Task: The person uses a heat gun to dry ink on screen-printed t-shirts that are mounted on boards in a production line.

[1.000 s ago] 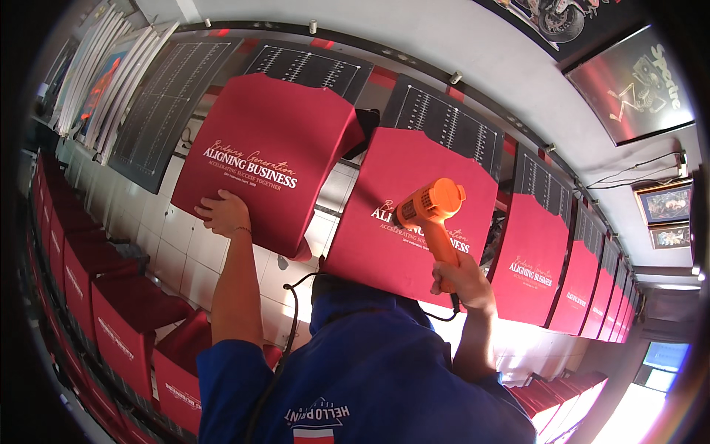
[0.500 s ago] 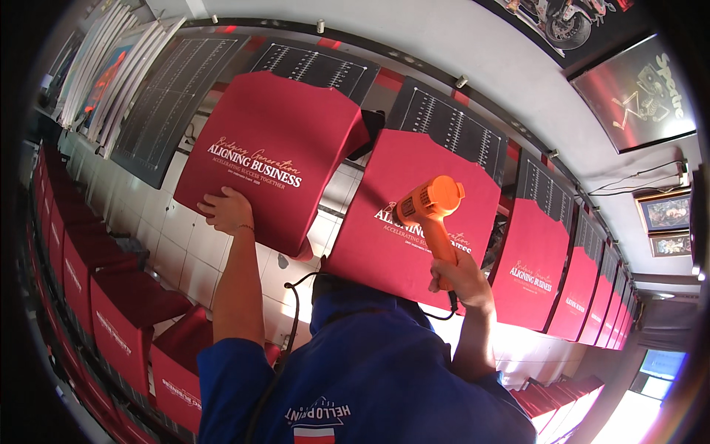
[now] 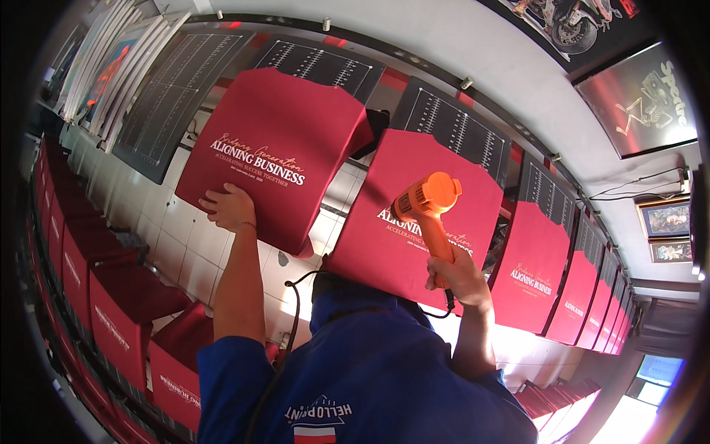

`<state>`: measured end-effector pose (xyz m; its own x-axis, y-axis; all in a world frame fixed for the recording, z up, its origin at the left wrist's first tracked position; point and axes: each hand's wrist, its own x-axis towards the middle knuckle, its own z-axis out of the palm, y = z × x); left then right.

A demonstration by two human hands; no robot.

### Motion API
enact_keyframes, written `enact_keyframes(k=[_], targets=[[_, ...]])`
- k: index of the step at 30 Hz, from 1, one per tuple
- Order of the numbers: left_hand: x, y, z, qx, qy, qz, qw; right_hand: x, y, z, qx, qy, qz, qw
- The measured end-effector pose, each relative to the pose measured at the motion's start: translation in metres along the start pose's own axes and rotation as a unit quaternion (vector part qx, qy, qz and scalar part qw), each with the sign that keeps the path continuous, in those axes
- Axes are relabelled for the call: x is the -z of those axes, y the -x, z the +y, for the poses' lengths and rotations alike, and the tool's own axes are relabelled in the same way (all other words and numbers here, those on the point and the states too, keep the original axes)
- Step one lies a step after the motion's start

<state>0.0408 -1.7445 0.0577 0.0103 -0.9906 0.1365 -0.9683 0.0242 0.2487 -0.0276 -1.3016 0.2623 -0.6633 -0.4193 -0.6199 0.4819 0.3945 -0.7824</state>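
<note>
My left hand (image 3: 231, 208) rests with its fingers apart on the near edge of a red T-shirt (image 3: 288, 122). That shirt lies stretched over a board and bears white and gold print. In my right hand (image 3: 460, 276) is an orange hair dryer (image 3: 436, 194), gripped by its handle, with a black cord below. The dryer is over the print of a second red T-shirt (image 3: 377, 174), hiding part of the lettering. From this view I cannot tell the gap between dryer and cloth.
More printed red shirts (image 3: 531, 255) follow in a row to the right. Another row of red shirts (image 3: 122, 325) runs along the left. Dark marked boards (image 3: 181, 96) line the rail at the back. Framed screens (image 3: 122, 63) stand at far left. A black cable (image 3: 297, 307) hangs beside me.
The dryer has shifted very slightly left and up over the second shirt, in the same grip. My left hand stays at the first shirt's edge.
</note>
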Motion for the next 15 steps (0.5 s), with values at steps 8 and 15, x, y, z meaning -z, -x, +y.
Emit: enact_keyframes(k=[8, 15], targets=[[-0.002, -0.001, -0.001, -0.002, -0.010, 0.004, 1.000, -0.003, -0.004, 0.000, 0.004, -0.004, -0.017, 1.000], [0.001, 0.000, 0.000, -0.001, 0.018, -0.008, 1.000, -0.011, -0.002, -0.013, -0.005, -0.002, -0.019, 1.000]])
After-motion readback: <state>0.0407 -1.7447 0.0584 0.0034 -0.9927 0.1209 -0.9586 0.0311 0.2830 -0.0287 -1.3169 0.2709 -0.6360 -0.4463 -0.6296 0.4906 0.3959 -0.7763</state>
